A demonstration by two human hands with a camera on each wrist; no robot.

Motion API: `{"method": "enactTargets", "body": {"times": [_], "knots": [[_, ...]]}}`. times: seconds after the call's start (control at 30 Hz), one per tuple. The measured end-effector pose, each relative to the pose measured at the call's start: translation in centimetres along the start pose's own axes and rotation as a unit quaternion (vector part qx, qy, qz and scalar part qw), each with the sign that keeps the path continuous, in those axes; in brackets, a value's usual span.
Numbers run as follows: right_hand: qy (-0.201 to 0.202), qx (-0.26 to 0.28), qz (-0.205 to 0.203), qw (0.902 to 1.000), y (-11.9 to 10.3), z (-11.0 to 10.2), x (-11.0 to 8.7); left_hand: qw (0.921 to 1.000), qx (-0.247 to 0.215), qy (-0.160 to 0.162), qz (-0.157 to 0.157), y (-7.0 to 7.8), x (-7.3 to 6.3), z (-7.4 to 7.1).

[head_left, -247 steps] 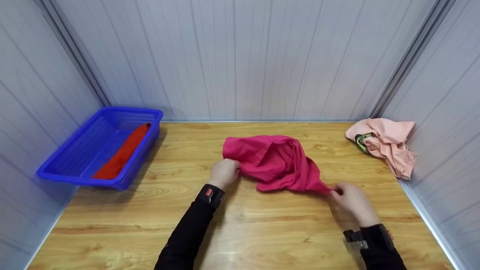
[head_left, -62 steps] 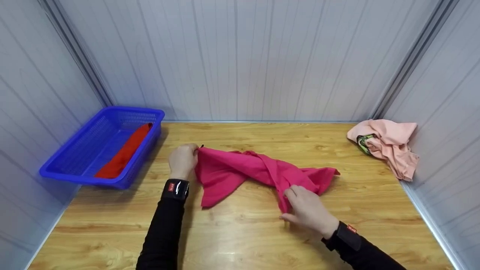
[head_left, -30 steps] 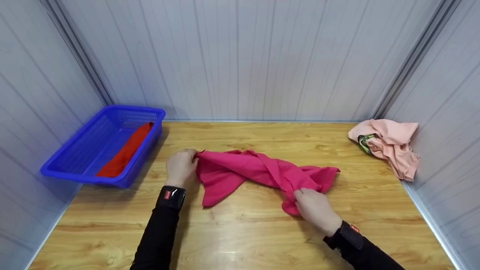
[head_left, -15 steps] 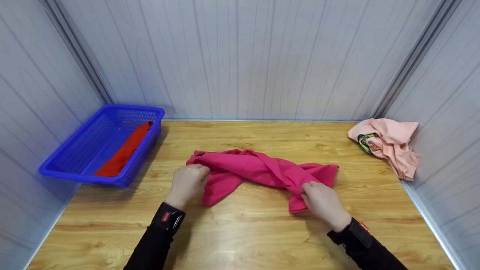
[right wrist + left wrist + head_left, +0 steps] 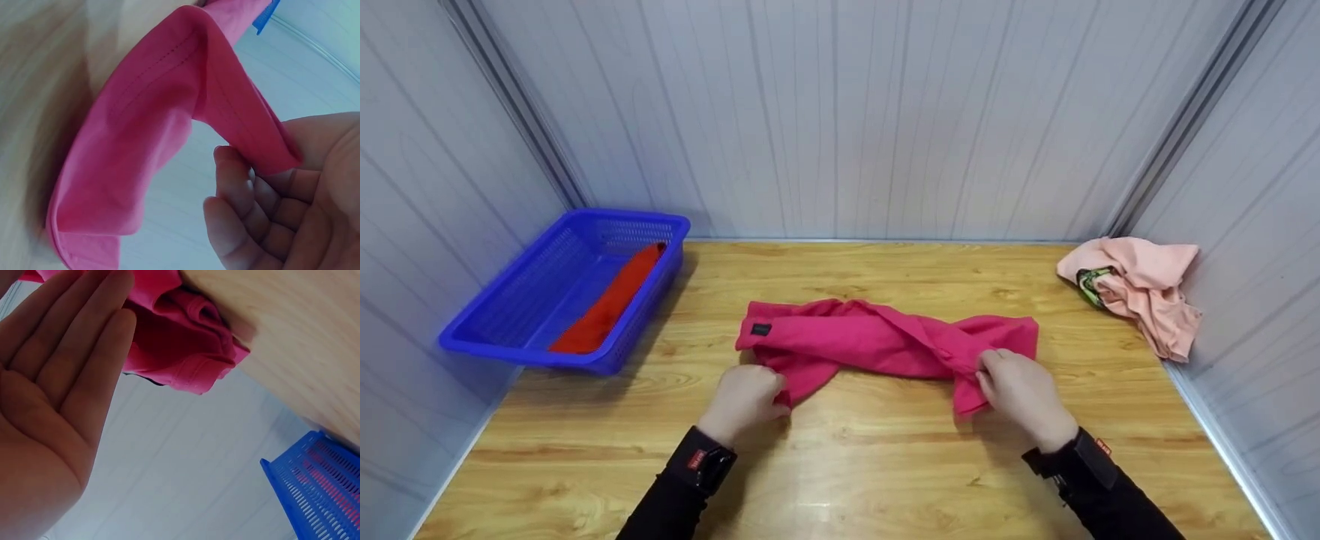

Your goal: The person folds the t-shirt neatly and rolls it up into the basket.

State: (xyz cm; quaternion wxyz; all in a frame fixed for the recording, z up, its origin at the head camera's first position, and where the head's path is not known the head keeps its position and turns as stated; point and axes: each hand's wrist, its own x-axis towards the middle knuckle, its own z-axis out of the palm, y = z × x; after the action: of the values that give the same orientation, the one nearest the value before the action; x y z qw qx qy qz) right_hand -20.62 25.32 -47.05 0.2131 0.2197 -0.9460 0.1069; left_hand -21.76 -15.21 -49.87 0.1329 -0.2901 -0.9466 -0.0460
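Observation:
A bright pink garment (image 5: 851, 341) lies twisted across the table, a small black tag near its left end. My left hand (image 5: 746, 401) is at its lower left flap; in the left wrist view the fingers (image 5: 84, 343) are straight, with their tips overlapping the cloth (image 5: 174, 343). My right hand (image 5: 1027, 397) pinches the garment's front right edge. The right wrist view shows a stitched fold of the garment (image 5: 152, 112) rising from the table into the curled fingers (image 5: 233, 180). The thumb's grip is partly hidden by the palm there.
At the back left a blue perforated basket (image 5: 562, 360) holds a folded red cloth (image 5: 615, 300). A crumpled light pink garment (image 5: 1140, 277) with a green print lies at the back right, against the wall. Pale panel walls (image 5: 870, 120) enclose the wooden table (image 5: 870, 480).
My left hand has left the garment's upper left corner and come down to its lower flap, baring the black tag. My right hand has shifted slightly right, pulling the front edge with it.

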Motion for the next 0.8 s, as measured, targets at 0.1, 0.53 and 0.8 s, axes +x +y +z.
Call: {"method": "enactTargets", "body": {"times": [0.1,0.53,0.8], "knots": [[-0.008,0.005,0.016,0.9998,0.4,-0.5,0.5,1.0000,-0.004,0.001,0.006,0.1,-0.2,0.3],[-0.074,0.064,0.102,0.9900,4.3,-4.0,4.5,0.9987,0.019,0.041,0.024,0.0,-0.2,1.4],[-0.035,0.051,0.099,0.9932,6.4,-5.3,7.2,0.9983,0.023,0.051,0.016,-0.3,-0.2,1.6]]}}
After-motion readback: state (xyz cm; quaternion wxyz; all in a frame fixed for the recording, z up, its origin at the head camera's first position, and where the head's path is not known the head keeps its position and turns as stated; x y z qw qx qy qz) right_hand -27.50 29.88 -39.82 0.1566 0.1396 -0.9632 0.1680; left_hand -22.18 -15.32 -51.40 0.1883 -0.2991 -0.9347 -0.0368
